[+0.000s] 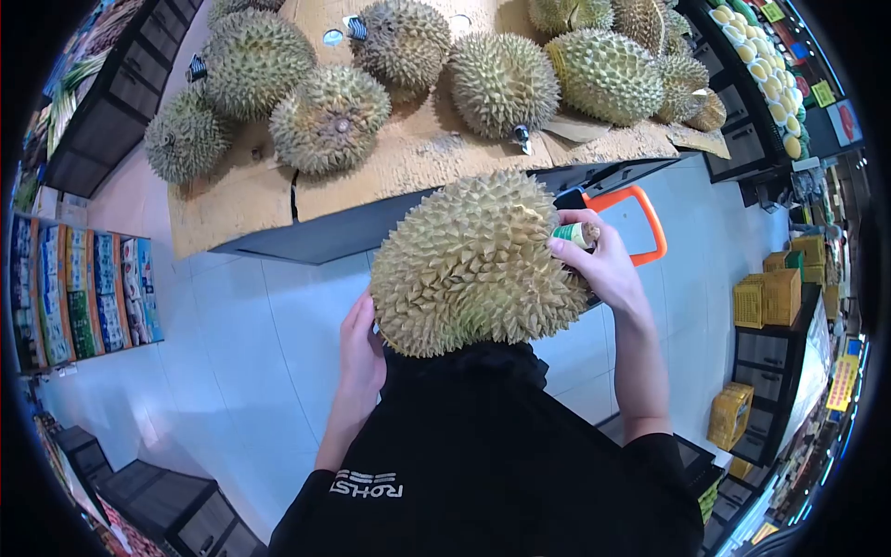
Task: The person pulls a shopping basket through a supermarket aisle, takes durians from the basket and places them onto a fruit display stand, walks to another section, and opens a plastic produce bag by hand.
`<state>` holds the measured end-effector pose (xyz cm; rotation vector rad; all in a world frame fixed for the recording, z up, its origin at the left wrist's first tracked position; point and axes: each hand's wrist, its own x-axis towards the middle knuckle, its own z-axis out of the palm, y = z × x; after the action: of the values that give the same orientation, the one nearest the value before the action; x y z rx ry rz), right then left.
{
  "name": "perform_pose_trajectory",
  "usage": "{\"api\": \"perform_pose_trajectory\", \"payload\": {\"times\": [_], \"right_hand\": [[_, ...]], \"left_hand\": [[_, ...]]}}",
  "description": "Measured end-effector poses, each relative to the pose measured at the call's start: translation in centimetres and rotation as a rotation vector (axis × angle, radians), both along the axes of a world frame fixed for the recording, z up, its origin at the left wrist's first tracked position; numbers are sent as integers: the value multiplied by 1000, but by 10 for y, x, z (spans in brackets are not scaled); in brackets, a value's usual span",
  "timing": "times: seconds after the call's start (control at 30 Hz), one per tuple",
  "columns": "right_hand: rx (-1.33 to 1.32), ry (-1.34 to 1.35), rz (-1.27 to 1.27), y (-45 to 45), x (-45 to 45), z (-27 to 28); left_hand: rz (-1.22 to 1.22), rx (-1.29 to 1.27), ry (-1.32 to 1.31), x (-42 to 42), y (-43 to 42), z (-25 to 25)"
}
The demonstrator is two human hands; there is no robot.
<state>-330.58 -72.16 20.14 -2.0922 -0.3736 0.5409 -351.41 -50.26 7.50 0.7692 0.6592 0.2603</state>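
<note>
The durian (473,265) partly hides the left grip (360,342)

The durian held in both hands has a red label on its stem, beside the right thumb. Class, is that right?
Not quite: the head view shows that the label on the stem is green and white, not red. The durian is indeed held in the left hand and right hand, the label beside the right thumb.

Seen from above, a person's left hand (360,348) lies against one side of a large, spiky durian (473,269); the right hand (605,265) pinches its green-labelled stem (577,234). Beyond, more durians (329,121) rest on a tan table (218,212) above pale floor tiles (246,320).
</note>
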Motion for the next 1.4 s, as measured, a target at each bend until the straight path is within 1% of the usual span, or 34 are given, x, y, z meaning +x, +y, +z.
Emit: {"api": "perform_pose_trajectory", "payload": {"times": [0.13,0.23,0.27,0.33,0.37,0.4,0.43,0.47,0.53,0.57,0.6,0.67,0.7,0.73,0.77,0.8,0.87,0.9,0.93,1.0,1.07,1.17,1.27,1.33,1.4], "right_hand": [[20,1,-1,26,6,23],[217,44,9,37,16,40],[218,25,-12,44,18,52],[279,-12,-54,49,30,62],[263,-74,-62,52,37,68],[268,-79,-61,55,48,69],[359,-59,-81,59,62,71],[446,-35,-101,63,75,72],[471,-80,-157,76,100,83],[472,-57,-174,82,111,91],[473,-61,-246,86,132,90],[652,-9,-117,98,169,97],[738,16,-95,106,189,97],[730,23,-64,110,211,98],[723,-14,-91,116,235,96],[724,-57,-124,121,257,94],[750,-5,-83,136,287,96],[667,-3,-79,139,312,89],[677,54,-106,147,328,86],[692,54,-91,160,352,80],[712,172,-141,171,388,61],[799,211,-127,186,406,55],[759,262,-163,193,415,52],[781,259,-158,197,424,46],[758,197,-149,205,433,39]], "left_hand": [[20,-58,-56,1,17,23],[103,26,-49,10,32,45],[104,31,-50,17,40,55],[87,206,-157,40,58,83],[86,209,-161,53,66,94],[86,267,-165,66,77,105],[87,326,-169,80,87,116],[90,328,-171,94,96,125],[47,395,-121,129,116,147],[42,451,-105,146,123,162],[38,505,-86,164,128,177],[30,631,-135,205,142,198],[18,694,-85,226,150,207],[3,757,-34,248,160,215],[-55,769,-27,270,174,216],[-55,785,-28,294,183,221],[-39,803,-4,336,196,228],[-68,789,9,356,206,228],[-67,793,11,374,211,226],[-62,767,75,406,223,222],[-136,753,80,428,233,219],[-105,763,135,463,246,215],[-186,783,141,480,253,212],[-189,743,174,496,262,201],[-229,732,144,509,272,190]]}}
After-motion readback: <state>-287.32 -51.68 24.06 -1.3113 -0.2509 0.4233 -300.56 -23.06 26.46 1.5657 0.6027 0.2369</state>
